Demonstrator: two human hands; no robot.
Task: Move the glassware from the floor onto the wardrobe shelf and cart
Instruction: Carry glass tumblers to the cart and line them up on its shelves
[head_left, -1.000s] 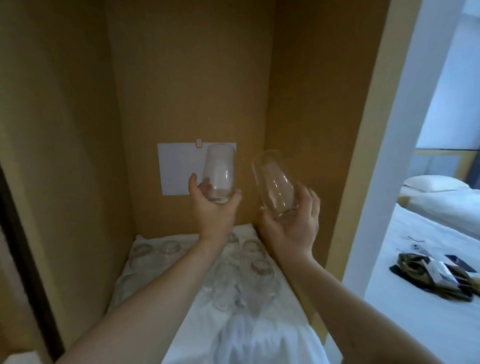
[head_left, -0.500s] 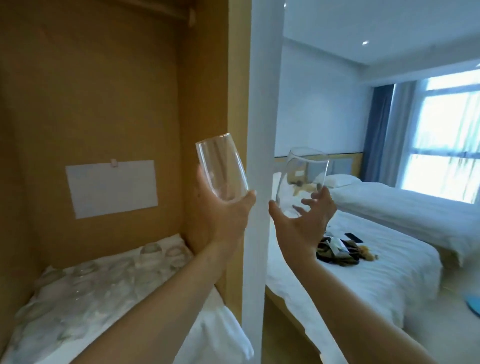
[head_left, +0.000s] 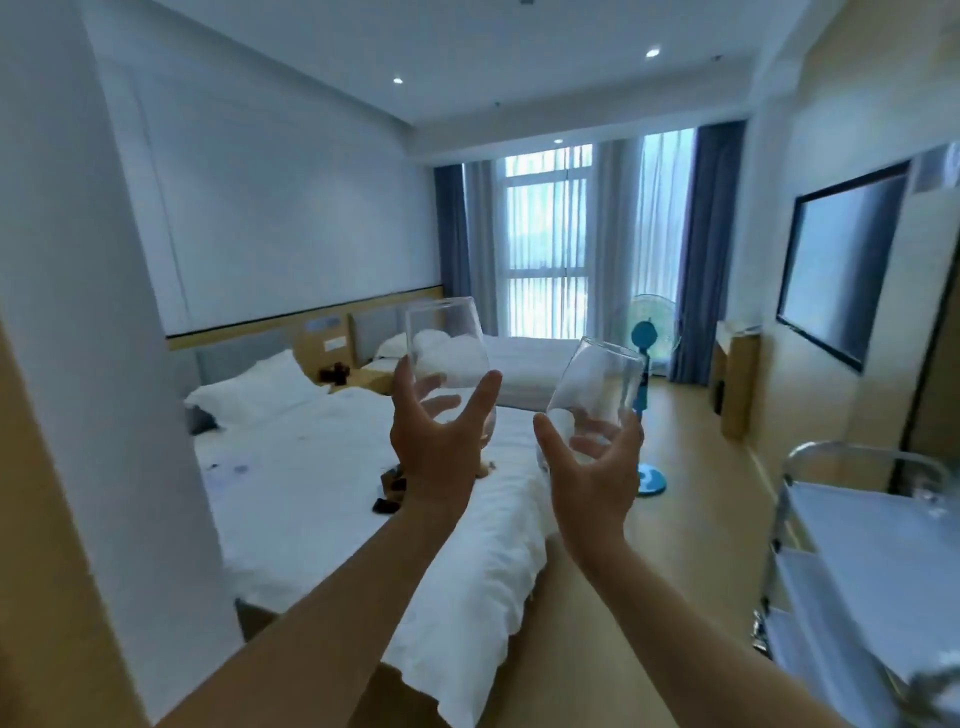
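Note:
I hold two clear stemless glasses up at chest height in front of me. My left hand (head_left: 441, 441) grips the base of one upright glass (head_left: 445, 347). My right hand (head_left: 597, 467) grips the other glass (head_left: 597, 387), which tilts to the right. The metal cart (head_left: 862, 551) with white shelves stands at the lower right, and a small glass (head_left: 930, 493) sits on its top shelf. The wardrobe shelf is out of view; only the wardrobe's wooden edge (head_left: 31, 597) and a white pillar (head_left: 78, 312) show at the left.
A white bed (head_left: 322, 493) with dark items on it lies ahead left, a second bed behind it. A blue standing fan (head_left: 647, 395) stands on the wooden floor between the beds and a wooden desk (head_left: 737, 379). A TV (head_left: 841, 270) hangs on the right wall.
My view has swung right, from the wardrobe shelf with its glasses to the bedroom and the cart. Both hands kept their glasses and moved with me.

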